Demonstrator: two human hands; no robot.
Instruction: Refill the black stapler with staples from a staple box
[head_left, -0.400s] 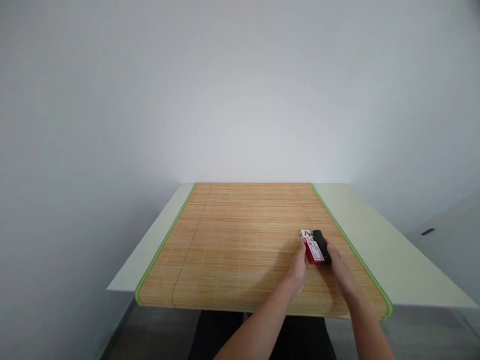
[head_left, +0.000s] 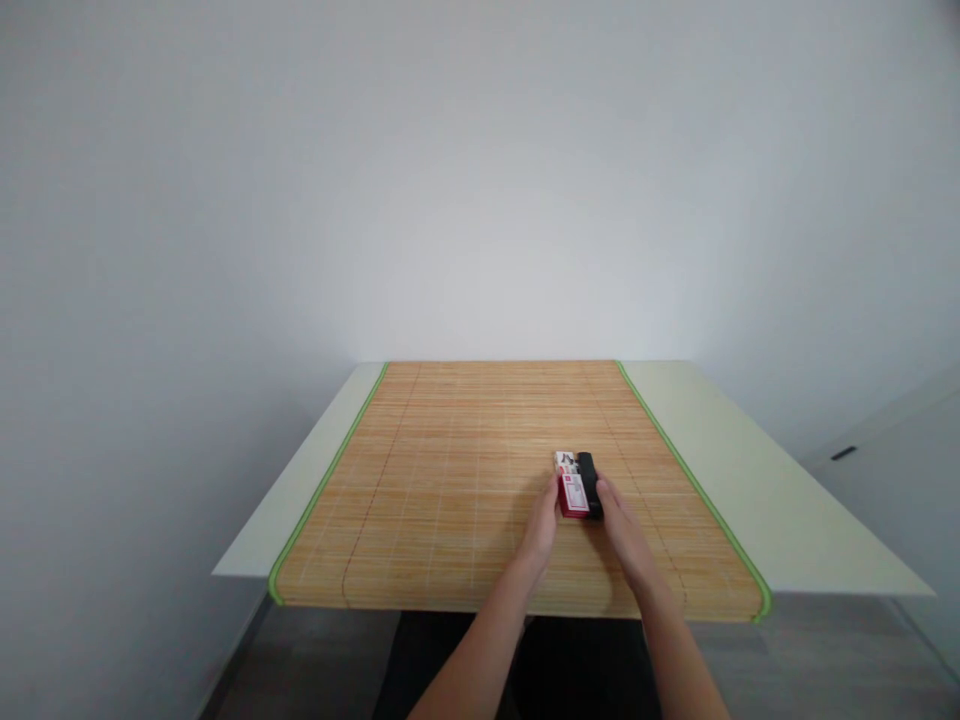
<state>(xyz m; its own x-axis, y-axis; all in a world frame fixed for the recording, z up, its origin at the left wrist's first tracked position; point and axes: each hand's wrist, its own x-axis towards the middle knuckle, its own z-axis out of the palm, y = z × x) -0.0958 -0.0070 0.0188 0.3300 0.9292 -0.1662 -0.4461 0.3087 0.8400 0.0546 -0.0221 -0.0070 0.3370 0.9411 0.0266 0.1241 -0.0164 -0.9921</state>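
Observation:
My left hand presses its fingers along the left side of a small red box with a white label. A small white box with a printed picture lies just beyond the red box. Against their right side is a black oblong object, which looks like a stapler. My right hand bears on the stapler's right side with its fingers. The group is squeezed side by side between both hands, on the bamboo mat. The fingertips are partly hidden.
The slatted mat with green edging covers the middle of a white table and reaches its front edge. A plain wall stands behind the table. At the right is a white panel with a dark handle.
Both hands have moved left across the mat, and the red box, white box and stapler have moved left between them, staying side by side. The view has shifted slightly.

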